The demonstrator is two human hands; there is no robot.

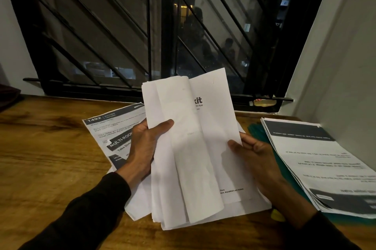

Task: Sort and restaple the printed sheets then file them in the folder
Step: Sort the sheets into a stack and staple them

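I hold a loose sheaf of printed white sheets point(191, 144) upright above the wooden table point(46, 160). My left hand point(145, 146) grips its left edge, thumb on the front. My right hand point(256, 160) pinches the right edge lower down. The sheets are fanned and creased lengthwise; the front page shows a partly hidden logo. More sheets point(114, 133) with dark headers lie flat on the table behind my left hand. A second stack of printed pages point(321, 160) lies at the right on a teal folder point(258, 131). I see no stapler.
A barred dark window point(162, 25) runs along the back of the table. A small bottle point(262, 102) lies on the sill at the right. A white wall point(341, 66) closes in the right side. A yellow object point(277, 215) peeks out under my right wrist.
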